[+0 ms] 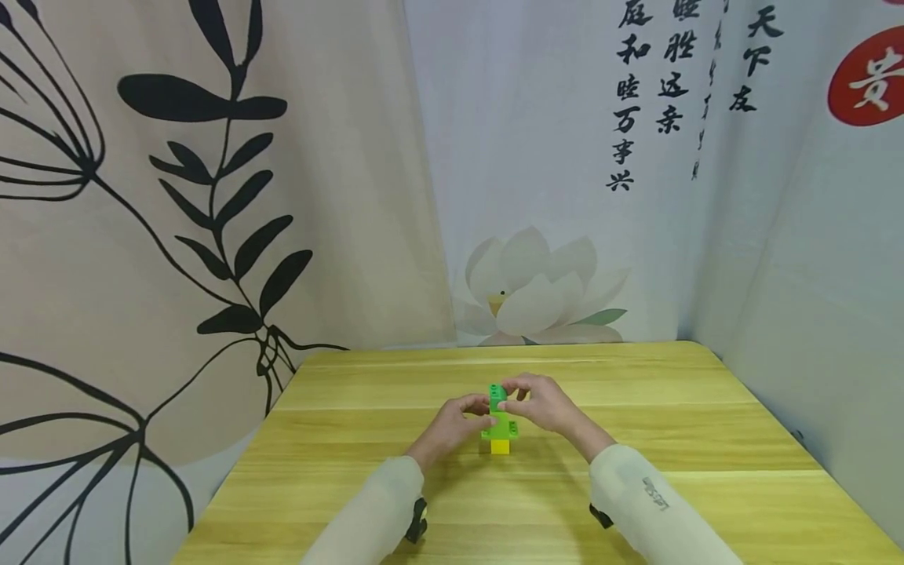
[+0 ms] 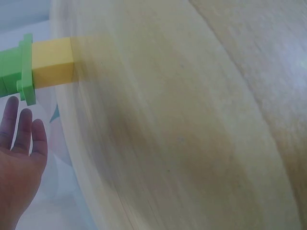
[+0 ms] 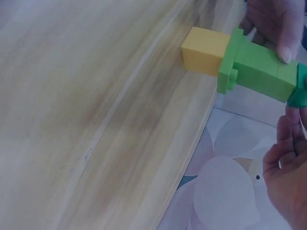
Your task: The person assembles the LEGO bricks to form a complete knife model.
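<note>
A small upright tower of toy building blocks stands on the table. At its base is a yellow block, with a wider light green plate directly above. Stacked light green blocks rise from that plate, and a darker green block tops the tower. My left hand holds the light green blocks from the left, its thumb against their side. From the right, my right hand pinches the darker green block between thumb and fingers. Part of that block is hidden behind the fingers.
A wood-grain table reaches back to a printed cloth curtain with a lotus, leaves and written characters. Another pale curtain hangs along the right side. Dark straps sit at both sleeve cuffs.
</note>
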Demonstrator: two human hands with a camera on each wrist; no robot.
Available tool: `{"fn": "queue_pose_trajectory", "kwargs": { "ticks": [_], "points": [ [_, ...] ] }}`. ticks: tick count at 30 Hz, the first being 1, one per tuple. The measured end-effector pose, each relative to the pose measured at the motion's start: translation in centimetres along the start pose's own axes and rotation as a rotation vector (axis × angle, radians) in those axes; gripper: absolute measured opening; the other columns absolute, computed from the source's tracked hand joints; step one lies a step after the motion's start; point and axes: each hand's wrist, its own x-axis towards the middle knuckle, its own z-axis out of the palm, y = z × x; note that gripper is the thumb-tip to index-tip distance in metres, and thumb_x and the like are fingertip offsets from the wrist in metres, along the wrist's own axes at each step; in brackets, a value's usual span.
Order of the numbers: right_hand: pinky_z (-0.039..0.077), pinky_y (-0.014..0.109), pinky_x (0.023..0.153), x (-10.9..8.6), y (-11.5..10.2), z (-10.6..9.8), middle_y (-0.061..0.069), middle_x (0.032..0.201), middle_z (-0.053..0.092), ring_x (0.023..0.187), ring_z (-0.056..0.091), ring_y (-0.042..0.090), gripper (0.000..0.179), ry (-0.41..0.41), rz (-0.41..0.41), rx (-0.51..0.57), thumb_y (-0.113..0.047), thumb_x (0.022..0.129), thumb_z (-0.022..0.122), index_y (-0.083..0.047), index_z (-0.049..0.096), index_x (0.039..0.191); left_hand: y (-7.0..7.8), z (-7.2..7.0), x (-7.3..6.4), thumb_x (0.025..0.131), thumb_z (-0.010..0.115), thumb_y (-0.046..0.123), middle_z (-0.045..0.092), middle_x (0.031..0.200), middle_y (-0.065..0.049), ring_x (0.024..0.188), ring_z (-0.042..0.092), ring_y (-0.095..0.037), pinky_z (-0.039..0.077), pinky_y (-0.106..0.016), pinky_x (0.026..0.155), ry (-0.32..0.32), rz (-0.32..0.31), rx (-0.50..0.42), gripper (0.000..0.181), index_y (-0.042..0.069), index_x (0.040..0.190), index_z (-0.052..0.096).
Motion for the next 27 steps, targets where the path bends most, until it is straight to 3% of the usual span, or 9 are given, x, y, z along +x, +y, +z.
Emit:
{"fn": "queue_pose_trajectory", "kwargs": {
  "ticks": [2,14,27],
  "points": [
    [0.049,0.034,0.066,0.0,-0.1,0.0,-0.006,0.105,0.066,0.089,0.054,0.018,0.019,0.000,-0.005,-0.009,-0.024,0.091,0.074,-0.019,0.072,0.110,-0.9,0.0,0.5,0.092,0.072,0.035,0.066,0.111,0.003,0.111,0.056,-0.023,0.049,-0.048,0.091,-0.004,-0.005,0.000,0.030,0.023,0.120,0.069],
    [0.048,0.035,0.067,-0.4,0.1,0.6,-0.006,0.106,0.063,0.092,0.053,0.020,0.018,0.015,0.042,0.073,-0.026,0.092,0.073,-0.022,0.072,0.110,-0.8,0.1,0.5,0.093,0.071,0.036,0.065,0.110,0.002,0.111,0.056,-0.024,0.049,-0.047,0.091,0.006,-0.016,0.010,0.031,0.023,0.121,0.068],
    [0.049,0.037,0.073,-0.8,0.4,1.1,-0.003,0.112,0.064,0.099,0.054,0.021,0.031,0.049,0.098,0.138,-0.027,0.092,0.073,-0.018,0.069,0.121,-0.7,-0.1,0.3,0.093,0.070,0.039,0.064,0.113,0.003,0.114,0.055,-0.027,0.047,-0.050,0.094,-0.019,-0.030,0.013,0.035,0.025,0.125,0.066]
  ]
}}
